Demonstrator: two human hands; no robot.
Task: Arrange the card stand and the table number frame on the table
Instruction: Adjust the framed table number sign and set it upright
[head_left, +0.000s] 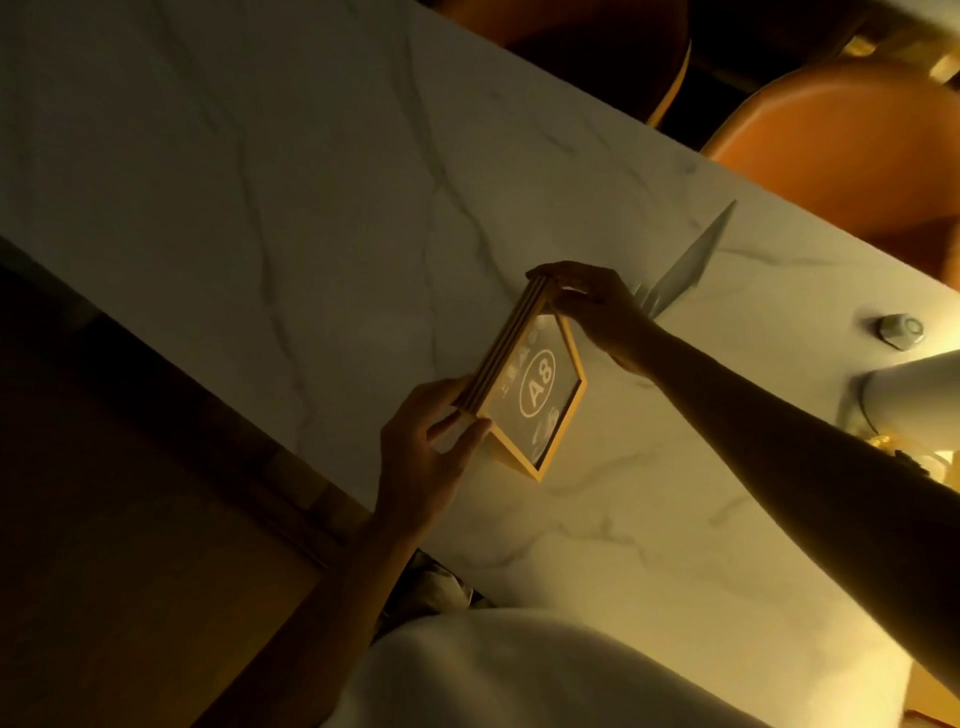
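- both hands pinch the table number frame (540, 395): left hand (431, 447) grips its 7 o'clock corner, right hand (597, 306) its 12 o'clock corner.
- frame stands on the marble table (260, 182), reading "a8".
- card stand (691, 265) sits just beyond the right hand, at 1 o'clock.

— What is the table (322, 171) made of?
— Smooth, pale marble-look stone with grey veins and a soft sheen.
— And the table number frame (527, 384)?
— Yellow wood-like edging around a glossy pane marked "A8". The chairs (852, 130) behind show smooth orange leather-like upholstery.
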